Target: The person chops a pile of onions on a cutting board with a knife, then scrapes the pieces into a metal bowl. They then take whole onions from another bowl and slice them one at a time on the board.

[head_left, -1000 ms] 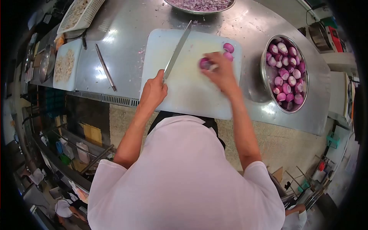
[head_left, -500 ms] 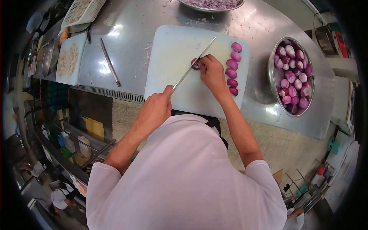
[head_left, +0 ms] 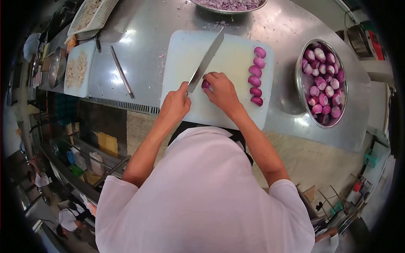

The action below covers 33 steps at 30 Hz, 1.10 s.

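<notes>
My left hand is wrapped round the handle of a kitchen knife. The blade points away from me over the white cutting board, its broad side showing. Just right of the blade, my right hand pinches a small peeled red onion against the board; the fingers partly cover it. A row of several red onion pieces, cut side not clearly seen, lies along the board's right edge.
To the right stands a steel bowl of peeled red onions. A bowl of chopped onion sits at the far edge. On the left lie a metal rod, a board with pale chopped pieces and a white basket. People work at lower left.
The knife has come off the onion and turned to show its flat side, with its tip further left. My right hand has drawn the onion left and closer to me.
</notes>
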Each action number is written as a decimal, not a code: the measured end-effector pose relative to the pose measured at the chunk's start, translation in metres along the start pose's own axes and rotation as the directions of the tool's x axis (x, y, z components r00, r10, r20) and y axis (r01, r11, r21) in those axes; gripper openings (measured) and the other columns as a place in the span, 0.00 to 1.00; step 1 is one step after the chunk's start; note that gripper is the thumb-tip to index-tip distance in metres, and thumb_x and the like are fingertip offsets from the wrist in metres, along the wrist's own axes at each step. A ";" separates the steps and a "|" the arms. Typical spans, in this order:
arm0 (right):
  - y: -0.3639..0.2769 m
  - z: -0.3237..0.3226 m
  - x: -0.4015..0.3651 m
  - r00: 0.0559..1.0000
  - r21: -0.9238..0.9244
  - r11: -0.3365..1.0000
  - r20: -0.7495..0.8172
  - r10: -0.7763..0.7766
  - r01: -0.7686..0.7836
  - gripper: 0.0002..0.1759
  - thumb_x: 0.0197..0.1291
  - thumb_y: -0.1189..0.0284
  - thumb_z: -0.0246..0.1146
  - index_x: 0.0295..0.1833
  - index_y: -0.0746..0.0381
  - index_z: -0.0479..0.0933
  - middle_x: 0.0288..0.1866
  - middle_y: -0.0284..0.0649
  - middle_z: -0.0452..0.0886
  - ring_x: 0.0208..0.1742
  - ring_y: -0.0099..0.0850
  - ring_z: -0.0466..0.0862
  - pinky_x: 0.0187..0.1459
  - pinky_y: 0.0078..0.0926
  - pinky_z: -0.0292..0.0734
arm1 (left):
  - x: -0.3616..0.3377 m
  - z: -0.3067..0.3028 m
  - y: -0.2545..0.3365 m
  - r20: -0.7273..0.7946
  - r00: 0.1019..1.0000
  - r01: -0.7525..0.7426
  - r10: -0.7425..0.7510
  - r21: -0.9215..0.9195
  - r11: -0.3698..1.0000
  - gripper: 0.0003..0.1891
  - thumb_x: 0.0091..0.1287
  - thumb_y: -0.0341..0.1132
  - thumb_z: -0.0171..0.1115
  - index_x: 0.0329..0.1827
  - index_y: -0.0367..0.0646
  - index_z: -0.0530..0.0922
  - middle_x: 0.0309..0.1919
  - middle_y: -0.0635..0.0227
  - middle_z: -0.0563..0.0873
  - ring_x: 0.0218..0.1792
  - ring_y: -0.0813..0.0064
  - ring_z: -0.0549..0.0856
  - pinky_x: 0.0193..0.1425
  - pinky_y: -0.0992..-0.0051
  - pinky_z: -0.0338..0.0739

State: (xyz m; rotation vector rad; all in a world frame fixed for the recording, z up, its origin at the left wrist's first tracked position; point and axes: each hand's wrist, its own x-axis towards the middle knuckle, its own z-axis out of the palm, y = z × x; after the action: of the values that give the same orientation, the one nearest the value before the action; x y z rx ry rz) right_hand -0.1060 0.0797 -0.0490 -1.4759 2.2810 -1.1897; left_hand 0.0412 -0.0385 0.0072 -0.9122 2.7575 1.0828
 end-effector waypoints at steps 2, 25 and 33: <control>-0.005 0.000 -0.002 1.000 0.045 0.999 -0.004 0.027 -0.027 0.13 0.50 0.82 0.66 0.44 0.64 0.80 0.43 0.44 0.82 0.42 0.46 0.82 0.44 0.39 0.80 | 0.002 -0.002 0.007 0.016 1.000 0.005 -0.005 -0.025 1.000 0.21 0.62 0.25 0.60 0.59 0.33 0.69 0.18 0.48 0.78 0.24 0.44 0.79 0.31 0.54 0.70; 0.008 0.017 -0.013 0.980 0.188 0.982 -0.187 0.070 -0.034 0.05 0.55 0.86 0.60 0.37 0.67 0.77 0.35 0.47 0.79 0.33 0.49 0.81 0.34 0.42 0.78 | 0.015 -0.003 0.041 0.052 0.998 -0.046 0.045 0.021 0.999 0.14 0.63 0.25 0.58 0.51 0.35 0.70 0.19 0.47 0.79 0.25 0.43 0.80 0.32 0.52 0.71; 0.009 0.019 -0.019 0.970 0.199 0.980 -0.229 0.075 -0.028 0.07 0.54 0.88 0.62 0.38 0.68 0.78 0.36 0.48 0.80 0.34 0.49 0.82 0.34 0.40 0.77 | 0.008 -0.011 0.052 0.089 0.995 -0.037 0.035 0.022 0.999 0.15 0.63 0.24 0.58 0.51 0.35 0.69 0.18 0.47 0.78 0.25 0.41 0.80 0.33 0.51 0.71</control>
State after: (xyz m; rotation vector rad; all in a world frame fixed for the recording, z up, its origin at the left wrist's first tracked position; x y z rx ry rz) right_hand -0.0926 0.0867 -0.0729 -1.2564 2.2510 -1.5971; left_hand 0.0082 -0.0190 0.0450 -0.7948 2.7181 1.0669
